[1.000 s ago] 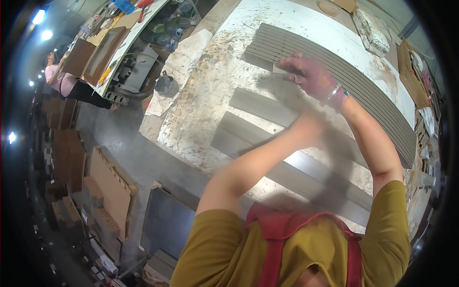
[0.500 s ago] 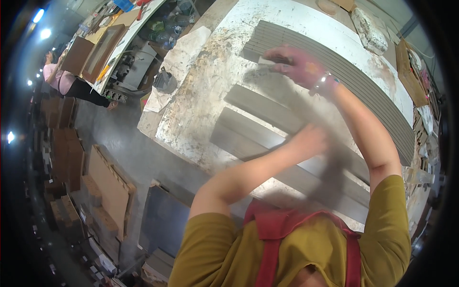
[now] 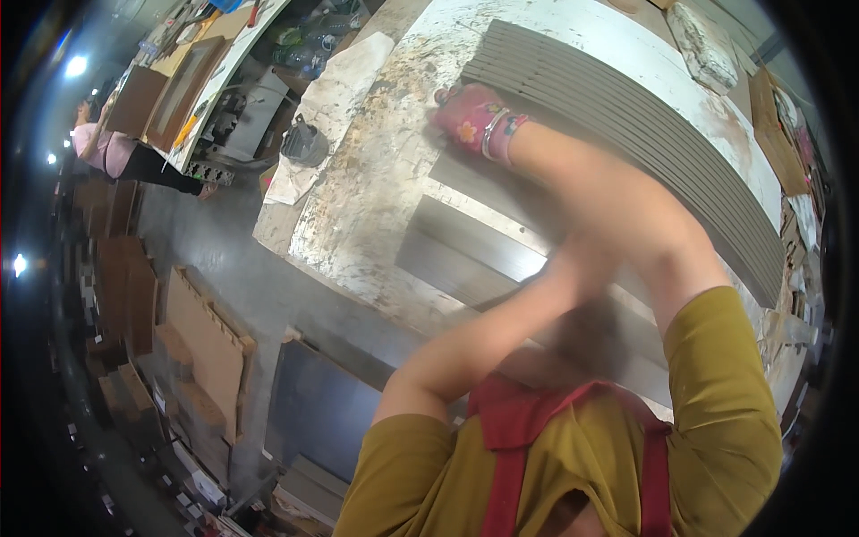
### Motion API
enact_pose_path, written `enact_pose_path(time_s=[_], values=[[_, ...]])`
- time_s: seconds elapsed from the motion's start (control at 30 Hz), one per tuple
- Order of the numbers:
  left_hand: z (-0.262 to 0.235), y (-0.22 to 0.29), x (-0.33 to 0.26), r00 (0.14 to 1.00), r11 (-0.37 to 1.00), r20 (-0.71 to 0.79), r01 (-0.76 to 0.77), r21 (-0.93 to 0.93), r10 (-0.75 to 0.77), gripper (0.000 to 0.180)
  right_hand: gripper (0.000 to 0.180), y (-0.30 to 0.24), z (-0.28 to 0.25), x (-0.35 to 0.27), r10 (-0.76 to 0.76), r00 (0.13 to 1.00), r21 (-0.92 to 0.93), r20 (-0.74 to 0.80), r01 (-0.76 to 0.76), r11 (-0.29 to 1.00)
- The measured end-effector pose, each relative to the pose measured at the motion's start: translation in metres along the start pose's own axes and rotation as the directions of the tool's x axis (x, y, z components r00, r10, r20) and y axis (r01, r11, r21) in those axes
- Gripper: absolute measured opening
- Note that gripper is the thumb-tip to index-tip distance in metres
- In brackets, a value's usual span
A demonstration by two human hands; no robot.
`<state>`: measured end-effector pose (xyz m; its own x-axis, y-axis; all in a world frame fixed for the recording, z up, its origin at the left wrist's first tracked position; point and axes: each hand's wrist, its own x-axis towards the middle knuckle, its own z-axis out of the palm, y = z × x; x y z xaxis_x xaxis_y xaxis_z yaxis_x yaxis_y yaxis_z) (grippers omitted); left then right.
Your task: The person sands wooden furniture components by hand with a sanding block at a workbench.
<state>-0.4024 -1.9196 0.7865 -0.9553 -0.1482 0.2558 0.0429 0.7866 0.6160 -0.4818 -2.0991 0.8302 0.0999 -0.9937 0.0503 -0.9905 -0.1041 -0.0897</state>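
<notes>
My right hand (image 3: 470,118), in a pink flowered glove, is over the worktable by the left end of the upper smooth grey slat (image 3: 476,183). Its fingers curl round, and whatever lies under them is hidden. A bracelet circles that wrist. My bare left hand (image 3: 586,261) hangs over the slats, blurred and partly covered by my right forearm, so its fingers do not show. A lower grey slat (image 3: 447,237) lies closer to my body. Beyond my right arm lie long grey strips (image 3: 617,112) side by side, like a ribbed panel.
The white worktable (image 3: 358,206) is stained and worn. On its left side a dark cup-like container (image 3: 304,143) stands on a pale cloth (image 3: 353,80). A wrapped bundle (image 3: 702,49) lies at the far right. Someone in pink (image 3: 112,148) stands by another bench. Cardboard-coloured panels (image 3: 206,349) lean at lower left.
My right hand has swept left and slightly closer to me, and its forearm now crosses over my left hand. A pale piece seen at its fingertips before is now hidden. My left hand has barely shifted.
</notes>
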Motion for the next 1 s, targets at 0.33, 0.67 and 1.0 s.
enact_pose_path(time_s=[0.33, 0.67, 1.0], values=[[0.011, -0.013, 0.008, 0.974, 0.949, 0.224, -0.109, 0.296, 0.042, 0.059, 0.037, 0.055, -0.068, -0.336, 0.618, 0.767, 0.786, -0.173, -0.27, 0.556], [0.058, 0.087, 0.062, 0.905, 0.952, 0.382, -0.263, 0.156, 0.188, 0.068, 0.038, 0.053, -0.058, -0.757, 0.933, -0.351, 0.813, -0.074, -0.564, -0.147], [0.051, 0.098, 0.073, 0.889, 0.961, 0.437, -0.228, 0.16, 0.138, 0.065, 0.037, 0.093, -0.02, -0.778, 0.947, -0.322, 0.732, -0.001, -0.645, -0.219]])
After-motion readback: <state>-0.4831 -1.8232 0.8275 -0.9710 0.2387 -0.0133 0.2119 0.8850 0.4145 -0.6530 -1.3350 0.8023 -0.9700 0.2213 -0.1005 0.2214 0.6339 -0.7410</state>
